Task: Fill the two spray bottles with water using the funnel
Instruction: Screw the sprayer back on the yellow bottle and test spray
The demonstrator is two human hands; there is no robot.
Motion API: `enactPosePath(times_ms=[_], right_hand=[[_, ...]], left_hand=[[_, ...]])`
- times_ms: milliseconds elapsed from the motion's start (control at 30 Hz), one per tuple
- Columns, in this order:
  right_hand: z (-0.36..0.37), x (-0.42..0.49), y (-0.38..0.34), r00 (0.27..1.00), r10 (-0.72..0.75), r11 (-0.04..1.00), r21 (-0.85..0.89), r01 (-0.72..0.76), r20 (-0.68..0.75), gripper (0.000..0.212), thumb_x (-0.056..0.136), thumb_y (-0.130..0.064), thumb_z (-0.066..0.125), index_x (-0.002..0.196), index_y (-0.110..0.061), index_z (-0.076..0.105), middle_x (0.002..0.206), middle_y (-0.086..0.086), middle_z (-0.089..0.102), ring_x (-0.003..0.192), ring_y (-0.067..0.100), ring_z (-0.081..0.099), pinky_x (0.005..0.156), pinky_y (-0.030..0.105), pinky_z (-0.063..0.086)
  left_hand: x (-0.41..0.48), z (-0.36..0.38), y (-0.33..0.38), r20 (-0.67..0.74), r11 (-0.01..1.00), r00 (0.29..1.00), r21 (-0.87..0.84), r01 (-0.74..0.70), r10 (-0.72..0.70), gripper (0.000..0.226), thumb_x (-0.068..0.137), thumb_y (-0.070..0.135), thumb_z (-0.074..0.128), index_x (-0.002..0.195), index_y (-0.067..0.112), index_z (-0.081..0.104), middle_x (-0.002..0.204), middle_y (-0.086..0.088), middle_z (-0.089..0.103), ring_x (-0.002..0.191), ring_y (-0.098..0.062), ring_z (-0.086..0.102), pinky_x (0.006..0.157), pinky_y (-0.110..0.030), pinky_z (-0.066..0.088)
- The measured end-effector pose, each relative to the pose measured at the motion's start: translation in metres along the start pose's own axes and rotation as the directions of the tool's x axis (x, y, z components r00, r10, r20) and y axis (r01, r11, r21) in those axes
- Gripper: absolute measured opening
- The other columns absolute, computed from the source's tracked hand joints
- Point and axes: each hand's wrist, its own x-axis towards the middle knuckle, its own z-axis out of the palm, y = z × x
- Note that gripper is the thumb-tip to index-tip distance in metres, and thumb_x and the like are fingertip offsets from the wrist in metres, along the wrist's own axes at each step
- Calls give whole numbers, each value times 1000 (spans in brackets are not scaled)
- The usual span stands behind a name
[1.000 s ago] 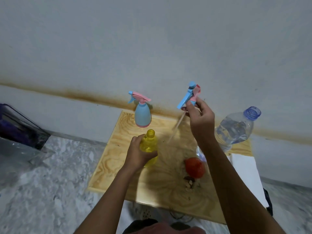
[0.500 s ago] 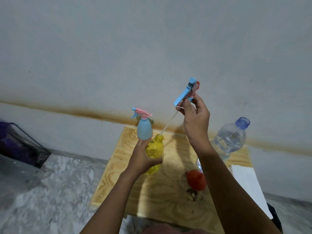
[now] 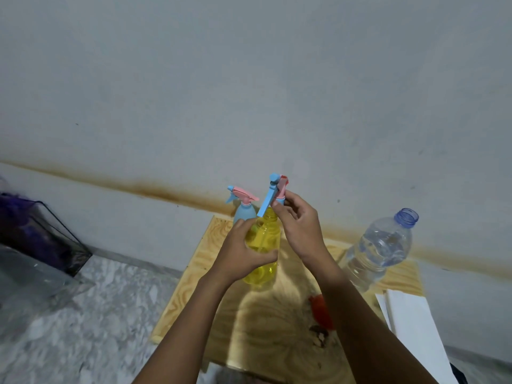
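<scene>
My left hand [image 3: 243, 252] grips the body of a yellow spray bottle [image 3: 263, 246] lifted above the wooden board [image 3: 257, 325]. My right hand [image 3: 297, 225] pinches a blue and pink spray head [image 3: 274, 194] right at the yellow bottle's open neck, its tube down inside. A blue spray bottle [image 3: 243, 209] with its pink head on stands behind, partly hidden by my left hand. The clear water bottle [image 3: 379, 250], uncapped and part full, stands at the right. The red funnel [image 3: 321, 311] lies on the board, mostly hidden by my right forearm.
The board lies on a marble floor against a stained white wall. A dark glass box [image 3: 36, 236] sits at the far left. A white panel [image 3: 415, 331] lies at the board's right edge. Small brown bits [image 3: 318, 335] lie near the funnel.
My right hand has lowered the spray head from high above down onto the yellow bottle's neck, feeding the tube in. My left hand has raised the bottle slightly.
</scene>
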Motion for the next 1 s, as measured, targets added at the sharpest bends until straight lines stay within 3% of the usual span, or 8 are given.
enactPosePath(times_ms=[100,200,300,467,567,700,833,1000], right_hand=[[0,-4,1,1000,7,1000,24,-7,16,23,95,-7,61,107,-25,66,94,-11,72,84,-2,66,78,16,51],[2,-9,2,1000,6,999,44,-7,15,25,95,-6,61,106,-28,66,93,-13,73,86,-3,67,78,15,51],[3,-13,3,1000,1,997,71,-2,8,24,94,-4,62,112,-20,65,96,-11,72,87,-5,67,77,13,50],[6,-13,5,998,-7,994,106,13,-58,22,90,-7,69,110,-18,65,97,-8,72,87,-2,69,76,13,51],[7,-11,4,996,3,990,141,10,-85,22,85,-7,74,104,-13,64,96,-4,72,87,2,70,75,16,53],[6,-6,5,998,10,992,122,-4,-54,28,83,-10,77,102,-13,56,102,7,69,93,9,69,79,20,52],[-2,-4,2,997,11,994,109,-18,72,24,92,-16,68,116,-15,62,106,2,71,101,14,68,84,24,53],[-6,-4,-3,998,28,982,185,-39,60,19,100,-18,53,102,-6,68,92,1,71,87,11,64,80,29,51]], left_hand=[[2,-1,7,7,1000,1000,-11,-6,6,44,64,30,85,101,37,61,96,1,55,81,1,51,70,-20,44],[2,-1,12,2,1000,1000,-11,-10,10,49,62,38,82,108,32,63,104,-5,59,88,-7,55,77,-30,52],[2,-2,15,8,999,1000,-24,-21,22,47,66,32,83,102,50,58,103,-2,61,86,-1,54,70,-13,46],[0,-3,14,3,999,999,-24,-34,35,58,66,41,82,119,36,60,100,4,64,89,-6,56,76,-23,51],[-3,-5,21,12,994,997,-76,-72,73,63,73,22,84,122,48,54,104,21,65,94,6,57,78,-9,43],[-5,-5,27,30,990,995,-113,-88,92,66,75,19,84,128,45,54,106,24,65,96,10,57,80,-6,42],[-3,-6,29,44,988,994,-124,-96,103,65,75,21,84,128,45,56,111,21,67,99,3,60,82,-9,46],[-2,-9,34,17,985,992,-129,-118,121,64,74,12,86,116,50,56,101,30,66,92,7,61,78,-5,44]])
